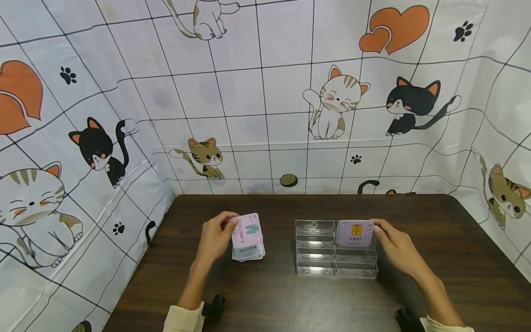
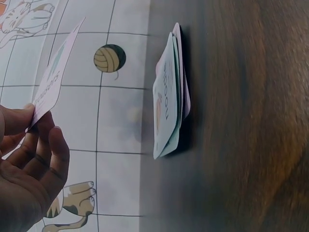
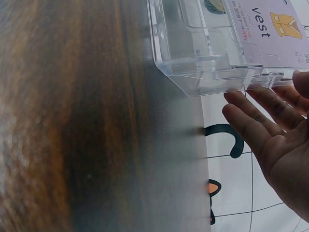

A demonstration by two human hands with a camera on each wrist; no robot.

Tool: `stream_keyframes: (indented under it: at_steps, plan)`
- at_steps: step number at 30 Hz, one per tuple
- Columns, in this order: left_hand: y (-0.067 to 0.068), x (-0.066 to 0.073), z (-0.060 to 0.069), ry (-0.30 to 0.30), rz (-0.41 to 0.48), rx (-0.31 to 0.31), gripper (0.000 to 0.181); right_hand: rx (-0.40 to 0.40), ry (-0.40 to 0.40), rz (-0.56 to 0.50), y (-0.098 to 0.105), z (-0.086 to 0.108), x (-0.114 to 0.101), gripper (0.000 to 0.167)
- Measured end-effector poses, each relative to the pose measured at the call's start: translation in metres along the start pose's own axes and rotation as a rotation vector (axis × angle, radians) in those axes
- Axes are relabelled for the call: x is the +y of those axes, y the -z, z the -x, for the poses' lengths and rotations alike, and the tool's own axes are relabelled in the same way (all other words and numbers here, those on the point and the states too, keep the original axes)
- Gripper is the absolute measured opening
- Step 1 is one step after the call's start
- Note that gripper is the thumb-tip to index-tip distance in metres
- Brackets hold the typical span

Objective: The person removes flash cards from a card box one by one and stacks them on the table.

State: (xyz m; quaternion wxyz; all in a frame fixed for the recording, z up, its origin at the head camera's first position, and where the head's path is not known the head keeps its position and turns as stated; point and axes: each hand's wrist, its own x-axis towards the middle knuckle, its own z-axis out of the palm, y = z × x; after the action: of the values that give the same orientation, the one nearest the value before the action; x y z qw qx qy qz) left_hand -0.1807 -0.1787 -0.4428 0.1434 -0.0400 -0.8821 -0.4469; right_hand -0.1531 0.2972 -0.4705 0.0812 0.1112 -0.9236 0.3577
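My left hand (image 1: 213, 237) pinches a pink "trousers" card (image 1: 248, 236) between thumb and fingers. Seen from the left wrist, this card (image 2: 53, 77) is lifted well apart from a small stack of cards (image 2: 166, 101) with a "noodle" card on top. A clear plastic rack (image 1: 315, 271) with tiers in two columns stands on the table. In its upper right part leans a purple "vest" card (image 1: 355, 234). My right hand (image 1: 396, 246) is at the rack's right side, fingers (image 3: 270, 104) fairly straight against its edge and the thumb near the card's edge.
The dark wooden table (image 1: 265, 304) has a white cloth (image 1: 286, 129) with cats and grid lines hanging behind and beside it. Dark straps with devices (image 1: 213, 305) sit at both wrists, by the light sleeves.
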Motion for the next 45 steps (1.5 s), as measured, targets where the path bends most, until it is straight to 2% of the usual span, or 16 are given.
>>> stream_keyframes:
  at_steps: [15, 26, 37, 45]
  plan:
    - [0.006, -0.005, 0.001, 0.01, -0.016, 0.001, 0.012, 0.007, 0.006, -0.009, -0.001, 0.001, 0.0, 0.033]
    - [0.001, -0.011, 0.0, 0.03, -0.015, -0.018, 0.012, 0.035, 0.035, 0.0, -0.001, 0.0, -0.002, 0.031]
    - [-0.005, -0.021, -0.001, 0.063, -0.039, -0.068, 0.013, 0.028, 0.027, -0.002, 0.0, 0.0, -0.003, 0.031]
    - [-0.008, -0.027, 0.0, 0.102, -0.107, -0.121, 0.015, 0.032, 0.028, -0.002, 0.0, 0.001, -0.004, 0.031]
